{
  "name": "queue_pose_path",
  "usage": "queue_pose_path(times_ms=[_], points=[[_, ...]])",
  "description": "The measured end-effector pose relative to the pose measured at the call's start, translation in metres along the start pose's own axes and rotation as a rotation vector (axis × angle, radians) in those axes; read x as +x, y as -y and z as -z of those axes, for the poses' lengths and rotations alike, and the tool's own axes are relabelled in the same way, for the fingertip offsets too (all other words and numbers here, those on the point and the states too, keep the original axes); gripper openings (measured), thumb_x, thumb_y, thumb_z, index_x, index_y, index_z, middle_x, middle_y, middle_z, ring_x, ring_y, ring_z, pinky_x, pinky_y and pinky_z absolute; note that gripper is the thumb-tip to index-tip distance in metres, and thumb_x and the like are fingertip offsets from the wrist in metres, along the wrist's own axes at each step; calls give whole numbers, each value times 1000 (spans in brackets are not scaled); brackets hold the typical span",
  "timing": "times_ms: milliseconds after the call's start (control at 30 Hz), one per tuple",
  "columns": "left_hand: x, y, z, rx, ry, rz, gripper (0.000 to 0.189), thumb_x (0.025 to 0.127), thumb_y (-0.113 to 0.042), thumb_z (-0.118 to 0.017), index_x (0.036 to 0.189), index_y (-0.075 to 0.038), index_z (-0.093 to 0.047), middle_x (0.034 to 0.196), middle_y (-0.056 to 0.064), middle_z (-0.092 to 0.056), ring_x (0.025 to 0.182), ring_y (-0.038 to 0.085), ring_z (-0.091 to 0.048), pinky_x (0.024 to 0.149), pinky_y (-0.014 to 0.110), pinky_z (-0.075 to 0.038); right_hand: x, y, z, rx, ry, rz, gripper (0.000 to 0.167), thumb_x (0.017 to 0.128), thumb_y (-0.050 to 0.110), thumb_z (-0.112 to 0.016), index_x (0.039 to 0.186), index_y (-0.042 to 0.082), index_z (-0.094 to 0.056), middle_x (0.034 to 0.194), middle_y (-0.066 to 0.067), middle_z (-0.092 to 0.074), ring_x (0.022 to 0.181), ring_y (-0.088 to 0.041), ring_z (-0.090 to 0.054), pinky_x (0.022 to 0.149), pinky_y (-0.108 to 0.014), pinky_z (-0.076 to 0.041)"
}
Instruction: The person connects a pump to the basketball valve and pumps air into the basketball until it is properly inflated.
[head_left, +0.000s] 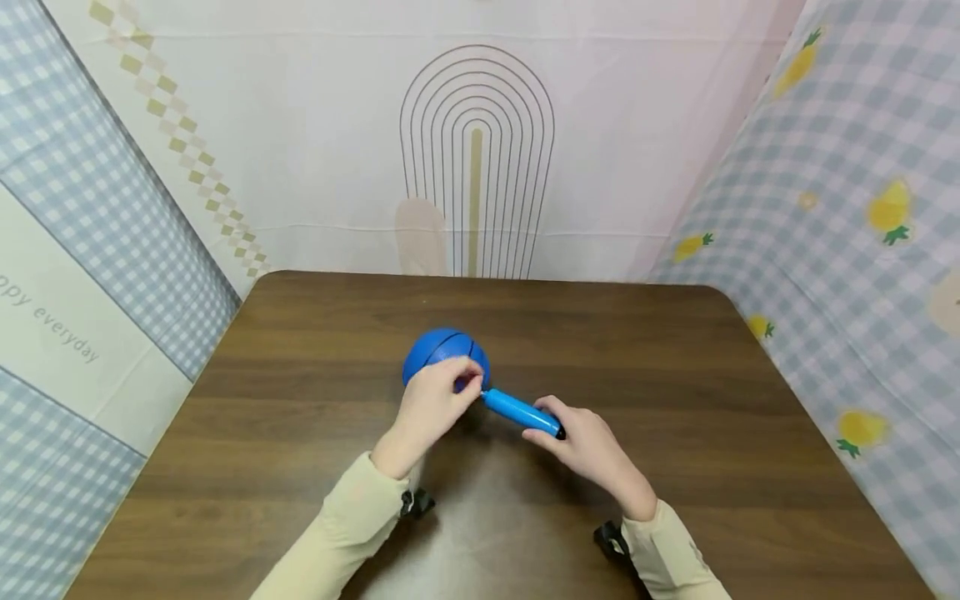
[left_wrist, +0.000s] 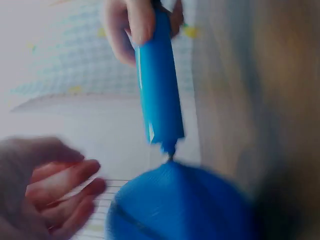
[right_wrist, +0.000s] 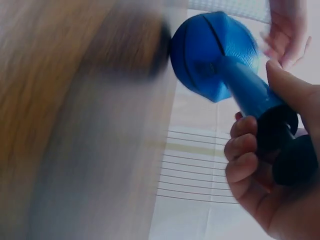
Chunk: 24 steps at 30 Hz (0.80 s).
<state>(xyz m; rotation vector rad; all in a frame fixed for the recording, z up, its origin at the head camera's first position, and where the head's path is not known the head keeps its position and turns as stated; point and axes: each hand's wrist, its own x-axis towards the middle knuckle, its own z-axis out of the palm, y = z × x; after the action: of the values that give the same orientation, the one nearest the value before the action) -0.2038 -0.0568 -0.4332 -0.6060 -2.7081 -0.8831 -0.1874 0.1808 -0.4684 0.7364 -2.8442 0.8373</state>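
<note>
A blue ball (head_left: 437, 343) with black lines sits on the table, its sides creased and dented in the right wrist view. My right hand (head_left: 588, 443) grips a blue hand pump (head_left: 519, 412) near its black-capped end. A black handle (right_wrist: 296, 162) sticks out behind the barrel, close to the right palm. At the other end, the pump's thin nozzle (left_wrist: 170, 150) meets the ball's surface. Beside the ball and nozzle, my left hand (head_left: 433, 402) has its fingers loosely bent, with nothing between them in the left wrist view (left_wrist: 55, 187).
The brown wooden table (head_left: 300, 467) has rounded far corners. A pale patterned cloth (head_left: 322, 125) hangs behind it, with checked cloths (head_left: 817, 242) on both sides. Black straps (head_left: 417, 503) circle both wrists at the sleeve cuffs.
</note>
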Motion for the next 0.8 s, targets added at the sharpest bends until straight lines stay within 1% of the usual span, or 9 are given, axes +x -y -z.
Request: queue_pose_path(times_ms=[67,133,167,233,300,367,500,633,800], points=[[11,-1,4,200,9,-167,17,85,-17,-72,102,-16,-72,112,0,-69,114,18,-60,98,40,-45,1,-2,3,-20,-37,54,33,85,38,-73,108,16,-63,63,12,-44,52,1,-38,50,-16,-34],[21,1,4,375,119,-291,21,85,-20,-73,106,-17,-72,127,2,-63,133,23,-46,108,49,-36,2,-4,5,-24,-54,85,32,85,37,-72,109,16,-64,63,13,-45,52,1,-39,51,-16,-34],[25,2,4,443,179,-327,22,85,-23,-72,106,-18,-73,131,3,-61,139,26,-40,110,53,-32,3,-4,6,-22,-53,93,33,86,37,-72,110,16,-64,64,13,-45,53,1,-39,51,-16,-34],[29,4,1,525,276,-354,19,86,-27,-72,102,-19,-75,133,3,-60,142,28,-36,110,57,-29,2,-6,9,-15,-39,95,33,86,38,-71,111,16,-65,64,13,-46,53,2,-39,52,-16,-35],[31,4,-2,555,320,-370,16,86,-30,-72,98,-21,-76,129,1,-63,141,28,-37,111,59,-27,2,-8,11,-5,-27,88,33,86,38,-70,111,17,-65,64,13,-47,53,2,-39,53,-17,-36],[29,7,-4,547,330,-378,14,86,-31,-73,96,-22,-77,124,0,-66,139,27,-40,111,59,-27,0,-9,10,8,-16,78,32,86,38,-71,111,18,-65,64,14,-47,53,2,-40,53,-17,-36],[26,10,-6,564,298,-410,16,85,-36,-73,95,-24,-77,114,-4,-71,134,25,-46,110,58,-28,-1,-11,11,31,-9,75,33,86,39,-70,111,18,-66,64,14,-48,52,3,-40,53,-17,-38],[24,15,-6,586,289,-483,18,86,-37,-71,98,-25,-76,106,-9,-73,127,21,-53,109,58,-30,-1,-13,13,52,0,90,33,87,41,-69,112,19,-68,64,15,-49,51,3,-40,51,-17,-38],[23,23,-4,561,288,-553,18,87,-36,-69,100,-25,-75,105,-12,-73,122,18,-56,108,57,-32,-2,-16,14,70,-4,79,31,85,40,-71,111,23,-70,65,15,-54,52,3,-42,51,-17,-38]])
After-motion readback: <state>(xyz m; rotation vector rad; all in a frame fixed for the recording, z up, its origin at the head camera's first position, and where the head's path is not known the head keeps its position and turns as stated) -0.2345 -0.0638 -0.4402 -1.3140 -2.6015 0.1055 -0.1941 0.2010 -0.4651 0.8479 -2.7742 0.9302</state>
